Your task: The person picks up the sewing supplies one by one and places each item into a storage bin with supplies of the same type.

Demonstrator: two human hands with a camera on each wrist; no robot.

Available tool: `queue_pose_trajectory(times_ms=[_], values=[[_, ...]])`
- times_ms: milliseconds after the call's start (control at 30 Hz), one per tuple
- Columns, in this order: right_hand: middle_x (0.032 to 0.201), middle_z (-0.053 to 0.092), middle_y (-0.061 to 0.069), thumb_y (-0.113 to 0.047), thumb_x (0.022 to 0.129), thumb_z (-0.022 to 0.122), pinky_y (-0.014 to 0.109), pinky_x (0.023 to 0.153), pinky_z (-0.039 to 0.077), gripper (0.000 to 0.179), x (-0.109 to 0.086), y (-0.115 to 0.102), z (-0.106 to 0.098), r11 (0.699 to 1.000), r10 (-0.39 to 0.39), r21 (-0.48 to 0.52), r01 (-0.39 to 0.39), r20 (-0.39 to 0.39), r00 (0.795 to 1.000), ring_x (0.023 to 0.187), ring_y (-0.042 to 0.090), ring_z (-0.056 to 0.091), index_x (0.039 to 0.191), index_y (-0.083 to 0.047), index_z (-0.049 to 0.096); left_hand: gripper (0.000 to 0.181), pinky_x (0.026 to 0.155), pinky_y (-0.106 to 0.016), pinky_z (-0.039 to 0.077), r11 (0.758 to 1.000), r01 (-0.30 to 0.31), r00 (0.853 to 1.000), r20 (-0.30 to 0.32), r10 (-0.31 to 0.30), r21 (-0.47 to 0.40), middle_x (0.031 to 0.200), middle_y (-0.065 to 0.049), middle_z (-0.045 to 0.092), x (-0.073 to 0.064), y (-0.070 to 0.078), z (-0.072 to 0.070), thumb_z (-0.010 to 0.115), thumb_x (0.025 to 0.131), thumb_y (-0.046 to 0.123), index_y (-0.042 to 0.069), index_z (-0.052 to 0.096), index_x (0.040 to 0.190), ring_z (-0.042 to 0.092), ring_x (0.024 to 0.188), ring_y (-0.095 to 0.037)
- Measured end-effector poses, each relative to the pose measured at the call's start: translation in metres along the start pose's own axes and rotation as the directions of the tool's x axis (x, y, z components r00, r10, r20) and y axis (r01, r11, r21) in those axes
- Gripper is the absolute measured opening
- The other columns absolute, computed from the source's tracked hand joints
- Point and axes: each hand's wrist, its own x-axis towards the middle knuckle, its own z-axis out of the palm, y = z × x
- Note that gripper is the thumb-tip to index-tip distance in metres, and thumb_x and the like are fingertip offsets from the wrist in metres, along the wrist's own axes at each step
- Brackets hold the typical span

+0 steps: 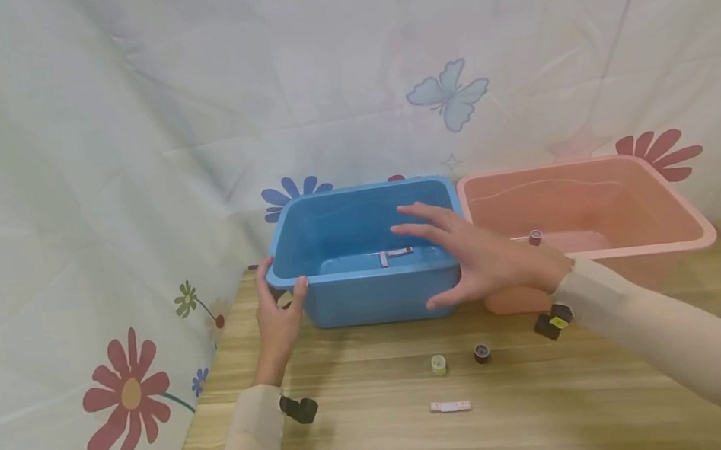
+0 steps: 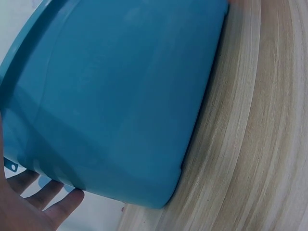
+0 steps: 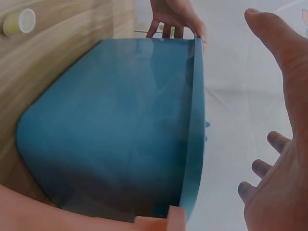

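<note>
A blue plastic bin (image 1: 370,296) stands on the wooden table. At its front left corner my left hand (image 1: 279,321) grips the bin, thumb at the front rim and fingers along the left side. The left wrist view shows those fingers (image 2: 65,208) against the bin's wall. My right hand (image 1: 478,251) is held over the bin's right end, fingers spread and nothing in it. In the right wrist view, the right hand (image 3: 284,159) appears apart from the rim. Inside the blue bin lie small white pieces (image 1: 384,258).
A pink bin (image 1: 667,243) stands right beside the blue one, with a small dark round piece (image 1: 535,236) inside. In front lie a pale yellow-green cylinder (image 1: 438,365), a dark cylinder (image 1: 481,352) and a white-and-pink strip (image 1: 450,406). A printed curtain (image 1: 325,68) hangs behind.
</note>
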Motion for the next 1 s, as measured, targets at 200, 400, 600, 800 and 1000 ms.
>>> queue_pose_trajectory(times_ms=[200,400,600,800,1000], values=[[0.171,0.01,-0.004,-0.065,0.077,0.08,0.06,0.107,0.042,0.107,-0.014,-0.01,0.004,0.998,0.055,0.023,-0.055,0.015,0.998,0.157,0.027,0.009,0.162,-0.037,0.022,0.075,0.101,-0.063,0.046,1.0,-0.005,1.0,0.002,0.005,-0.005,0.16,-0.012,0.039,-0.001,0.002,0.0,0.067,0.099,0.043,0.03,0.025,0.16,0.05,0.134,-0.038],[0.171,0.008,-0.004,-0.062,0.076,0.083,0.062,0.11,0.036,0.11,-0.022,-0.015,0.009,1.0,0.023,0.009,-0.023,0.013,1.0,0.158,0.027,0.005,0.163,-0.03,0.024,0.074,0.101,-0.061,0.047,1.0,0.004,1.0,-0.002,-0.004,-0.001,0.159,-0.01,0.04,-0.001,0.003,0.0,0.067,0.099,0.044,0.032,0.026,0.159,0.05,0.133,-0.036],[0.171,0.009,-0.001,-0.064,0.077,0.081,0.064,0.112,0.032,0.11,-0.028,-0.015,0.014,1.0,-0.017,-0.011,0.017,-0.009,1.0,0.157,0.03,0.008,0.163,-0.025,0.025,0.075,0.101,-0.06,0.047,1.0,0.009,1.0,-0.001,-0.009,0.001,0.159,-0.009,0.04,0.0,0.003,0.001,0.067,0.098,0.045,0.033,0.026,0.159,0.05,0.134,-0.035],[0.171,0.011,0.001,-0.067,0.078,0.078,0.064,0.113,0.031,0.109,-0.034,-0.017,0.015,0.999,-0.031,-0.008,0.031,-0.022,0.999,0.157,0.031,0.008,0.163,-0.024,0.026,0.075,0.101,-0.062,0.047,1.0,0.003,1.0,-0.004,-0.003,-0.002,0.159,-0.011,0.04,-0.001,0.003,0.001,0.068,0.098,0.043,0.032,0.026,0.159,0.05,0.134,-0.036],[0.171,0.011,0.001,-0.066,0.077,0.08,0.062,0.113,0.033,0.109,-0.041,-0.02,0.018,1.0,-0.026,0.01,0.026,-0.029,0.999,0.157,0.031,0.009,0.162,-0.025,0.026,0.075,0.102,-0.062,0.046,1.0,-0.002,1.0,0.005,0.002,-0.001,0.16,-0.01,0.039,0.0,0.002,0.0,0.067,0.099,0.041,0.031,0.025,0.16,0.049,0.135,-0.037]])
